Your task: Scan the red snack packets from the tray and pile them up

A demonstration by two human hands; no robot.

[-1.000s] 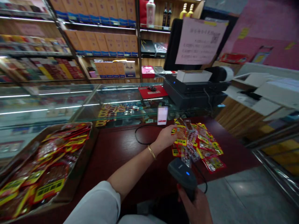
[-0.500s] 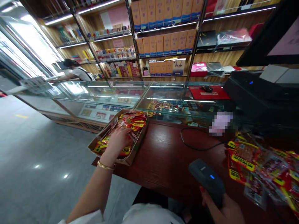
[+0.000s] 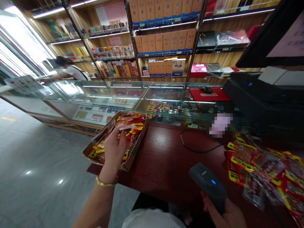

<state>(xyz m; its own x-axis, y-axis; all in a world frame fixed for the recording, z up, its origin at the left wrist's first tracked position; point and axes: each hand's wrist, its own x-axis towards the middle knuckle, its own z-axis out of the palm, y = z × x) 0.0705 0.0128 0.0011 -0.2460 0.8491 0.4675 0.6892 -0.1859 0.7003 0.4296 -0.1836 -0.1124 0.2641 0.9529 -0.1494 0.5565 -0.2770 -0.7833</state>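
The packets [image 3: 244, 155] have red film, yellow bands and brown contents; their print is too small to read. They lie in the box [image 3: 129, 165] beneath the left hand [image 3: 115, 146] and in a heap on the tabletop [image 3: 161, 155], right of the right hand [image 3: 228, 212]. The left hand pinches a pale packet [image 3: 127, 127] above the box. The right hand wraps the scanner [image 3: 204, 178]; its blue light is lit.

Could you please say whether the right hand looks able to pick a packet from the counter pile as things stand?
Probably not: the right hand is holding the scanner, so its grip is taken, though the pile of packets lies nearby with nothing visibly blocking it.
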